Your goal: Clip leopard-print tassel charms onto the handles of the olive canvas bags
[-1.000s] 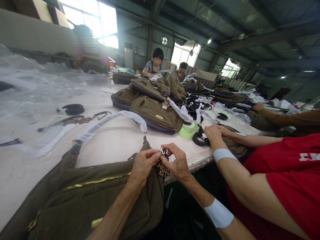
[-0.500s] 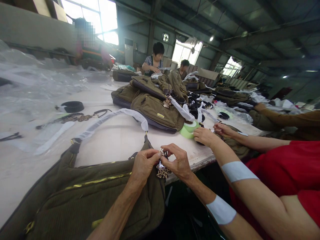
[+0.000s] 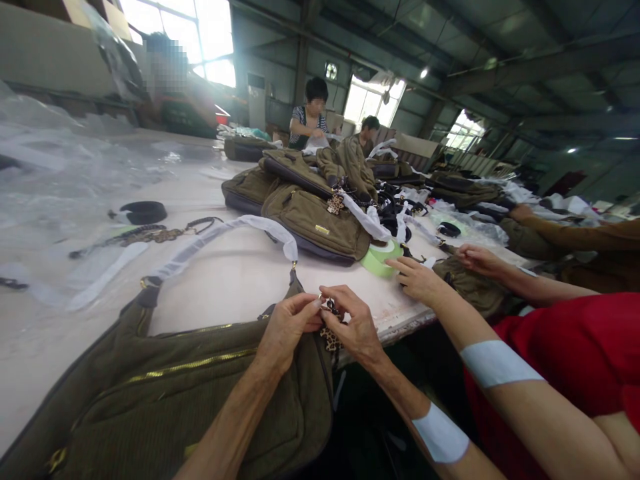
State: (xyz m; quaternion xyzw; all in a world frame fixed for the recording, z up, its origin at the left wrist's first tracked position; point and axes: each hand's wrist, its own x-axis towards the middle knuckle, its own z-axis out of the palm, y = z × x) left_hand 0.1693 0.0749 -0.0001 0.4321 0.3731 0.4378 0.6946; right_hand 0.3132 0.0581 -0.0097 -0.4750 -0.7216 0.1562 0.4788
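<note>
An olive-green corduroy shoulder bag (image 3: pixel 200 393) with gold zips lies in front of me, its strap (image 3: pixel 235 230) wrapped in white paper and arching over the table. At its upper right corner, my left hand (image 3: pixel 283 333) pinches the small metal ring of a leopard-print bag charm (image 3: pixel 331 339). From the other side, my right hand (image 3: pixel 357 327) closes thumb and fingers around the same charm's clasp, with the charm dangling just below. Fingers partly cover the ring, so whether it is fastened to the bag cannot be seen.
Olive bags (image 3: pixel 320 220) are piled ahead, beside a green tape roll (image 3: pixel 381 259). A co-worker's hands (image 3: pixel 423 280) and red sleeve are close on my right. Left lie a black strap coil (image 3: pixel 144 213), a braided cord (image 3: pixel 150 233) and clear plastic (image 3: pixel 75 160).
My hands stay at the bag corner; the charm has turned and is more covered by my right fingers. The co-worker's hands on the right have shifted, with the near one opening beside the tape.
</note>
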